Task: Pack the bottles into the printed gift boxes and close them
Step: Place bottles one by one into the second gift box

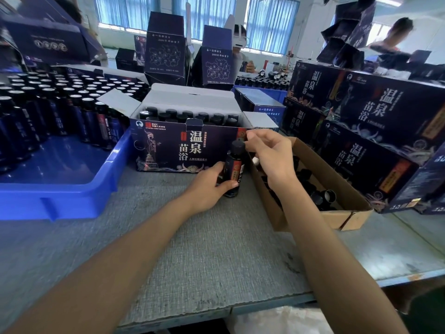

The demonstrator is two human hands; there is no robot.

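Observation:
A small dark bottle (234,168) with a black cap and a red label stands on the grey table, just in front of the printed gift box (168,150). My left hand (209,184) grips the bottle's lower body. My right hand (267,153) hovers at the bottle's cap, fingers pinched together near the cap and the box's right corner. The gift box is open at the top, flaps up, and several black-capped bottles stand inside it.
A blue tray (60,189) at the left holds several bottles. A brown carton (332,189) of black caps sits at the right. Closed printed boxes (375,116) are stacked far right. Other people work behind.

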